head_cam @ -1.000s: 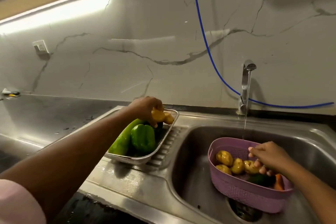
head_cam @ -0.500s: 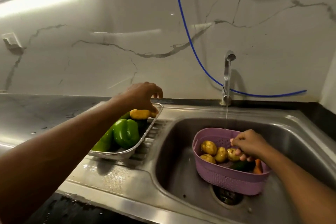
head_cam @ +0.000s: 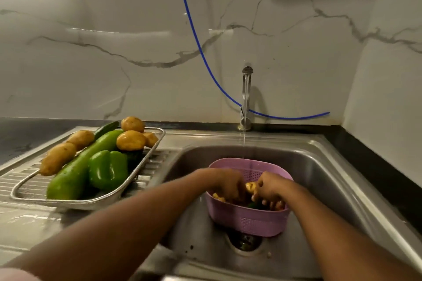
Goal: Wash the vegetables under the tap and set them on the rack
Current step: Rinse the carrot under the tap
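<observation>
A wet yellow potato (head_cam: 250,186) sits in the purple basket (head_cam: 247,221), pinched between the left hand (head_cam: 229,186) and the right hand (head_cam: 270,190), both curled around it. The basket stands in the sink (head_cam: 319,180) below the running tap (head_cam: 246,98). Left of the basket, the rack (head_cam: 146,162) holds glossy potatoes, a long green gourd (head_cam: 80,166) and a green pepper (head_cam: 107,170).

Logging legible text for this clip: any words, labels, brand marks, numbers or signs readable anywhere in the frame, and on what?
None: no readable text anywhere in this frame.
Chrome tap: no brand mark visible.
Purple perforated plastic basket: no label or print.
Steel wire rack and its vegetables: no stickers visible.
White marble-patterned wall: only grey veins, no lettering.
Blue hose: no print that can be made out.
</observation>
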